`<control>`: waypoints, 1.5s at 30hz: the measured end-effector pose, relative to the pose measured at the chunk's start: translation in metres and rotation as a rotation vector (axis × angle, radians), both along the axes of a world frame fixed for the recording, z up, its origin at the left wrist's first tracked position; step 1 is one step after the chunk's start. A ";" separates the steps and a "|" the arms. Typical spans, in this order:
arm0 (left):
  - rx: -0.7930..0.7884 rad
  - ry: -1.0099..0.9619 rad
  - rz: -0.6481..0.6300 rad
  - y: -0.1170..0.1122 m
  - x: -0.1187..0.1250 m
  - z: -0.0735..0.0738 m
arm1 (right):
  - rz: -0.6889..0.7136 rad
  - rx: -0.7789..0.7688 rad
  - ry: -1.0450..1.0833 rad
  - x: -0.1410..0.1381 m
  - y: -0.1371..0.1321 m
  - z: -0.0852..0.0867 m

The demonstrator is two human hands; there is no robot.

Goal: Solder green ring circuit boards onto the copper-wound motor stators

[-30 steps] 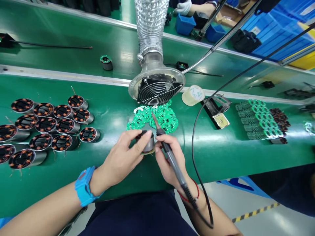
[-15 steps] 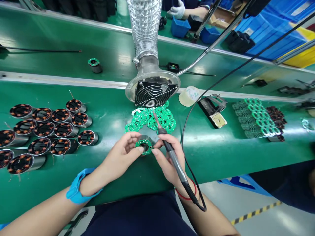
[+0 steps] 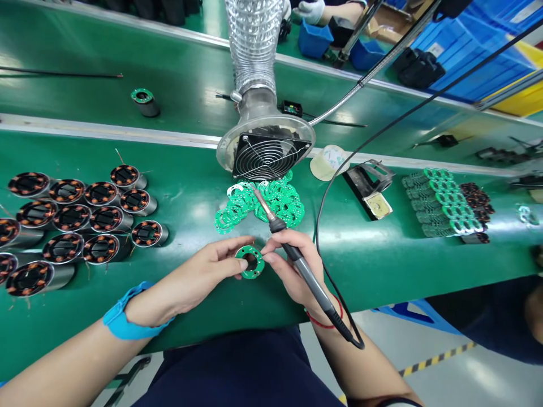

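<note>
My left hand (image 3: 207, 268) is closed around a motor stator, its thumb over the front face. A green ring-shaped circuit board (image 3: 255, 272) covers that face, which is tilted towards me. My right hand (image 3: 294, 280) grips a soldering iron (image 3: 306, 275) with a grey handle, its tip pointing up and away from the stator. The thumb and forefinger of that hand pinch at the right edge of the board; whether a thin wire lies between them I cannot make out. Just beyond my hands lies a pile of green ring boards (image 3: 278, 203).
An extractor hood with a fan grille (image 3: 267, 160) hangs over the pile. Several stators (image 3: 104, 219) stand at the left. A tape roll (image 3: 328, 163), an iron stand (image 3: 369, 189) and a board panel (image 3: 445, 198) lie to the right. A black cable (image 3: 324, 209) runs beside my right hand.
The stator has turned, so the ring board faces me more fully. The iron's tip has shifted slightly left, and my right fingers have moved up to the board's upper right edge.
</note>
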State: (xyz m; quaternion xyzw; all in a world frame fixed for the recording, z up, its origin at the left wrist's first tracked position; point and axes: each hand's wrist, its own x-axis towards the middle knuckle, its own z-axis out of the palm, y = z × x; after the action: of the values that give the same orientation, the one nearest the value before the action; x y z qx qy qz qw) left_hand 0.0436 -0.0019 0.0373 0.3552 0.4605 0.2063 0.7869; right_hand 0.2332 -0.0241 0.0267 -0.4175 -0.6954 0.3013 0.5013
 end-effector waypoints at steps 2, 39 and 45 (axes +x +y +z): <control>-0.010 -0.005 0.030 0.000 0.001 0.001 | -0.026 0.098 -0.061 -0.002 0.001 -0.004; 0.161 0.028 0.094 -0.002 0.001 0.006 | 0.138 -0.081 -0.041 -0.009 -0.005 0.004; 0.056 -0.148 0.092 -0.007 0.000 0.004 | -0.027 0.027 -0.131 -0.015 -0.005 -0.002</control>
State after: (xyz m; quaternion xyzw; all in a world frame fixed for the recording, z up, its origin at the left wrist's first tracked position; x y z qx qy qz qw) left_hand 0.0434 -0.0086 0.0408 0.3395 0.4111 0.2808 0.7981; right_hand 0.2178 -0.0291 0.0252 -0.4391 -0.7250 0.2569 0.4643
